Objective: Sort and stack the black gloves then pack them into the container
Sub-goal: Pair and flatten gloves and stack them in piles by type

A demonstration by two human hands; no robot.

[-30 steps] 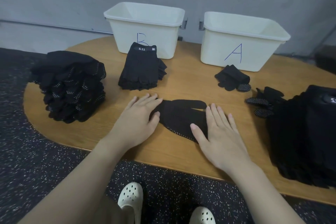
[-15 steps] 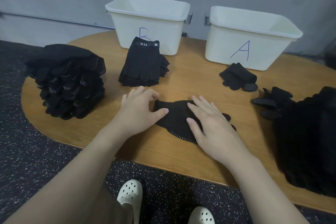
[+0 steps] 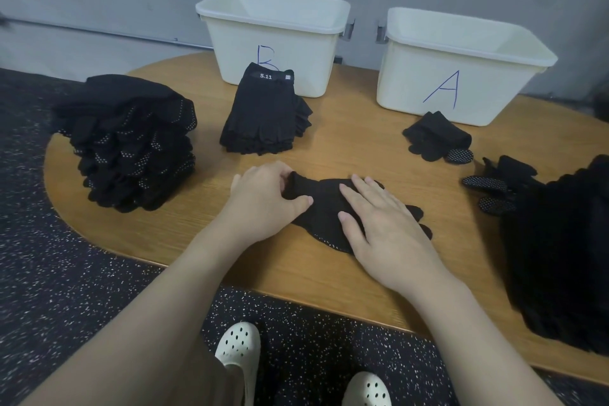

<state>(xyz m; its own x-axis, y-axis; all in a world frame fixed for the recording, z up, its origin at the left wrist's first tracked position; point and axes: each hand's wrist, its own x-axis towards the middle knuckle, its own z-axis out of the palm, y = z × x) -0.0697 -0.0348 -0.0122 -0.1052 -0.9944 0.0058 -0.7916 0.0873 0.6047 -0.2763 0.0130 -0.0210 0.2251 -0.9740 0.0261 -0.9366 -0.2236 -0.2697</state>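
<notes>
I see the dotted glove (image 3: 324, 204) lying crosswise between my hands, cuff pinched in my left hand (image 3: 263, 199), fingers running out under my flat, relaxed right hand (image 3: 382, 224).

Bin B (image 3: 273, 43) stands left of bin A (image 3: 461, 66), behind glove stacks (image 3: 263, 115).

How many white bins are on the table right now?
2: bin B stands at the table's back, left of centre; bin A stands to its right. Their contents cannot be seen from here.
</notes>
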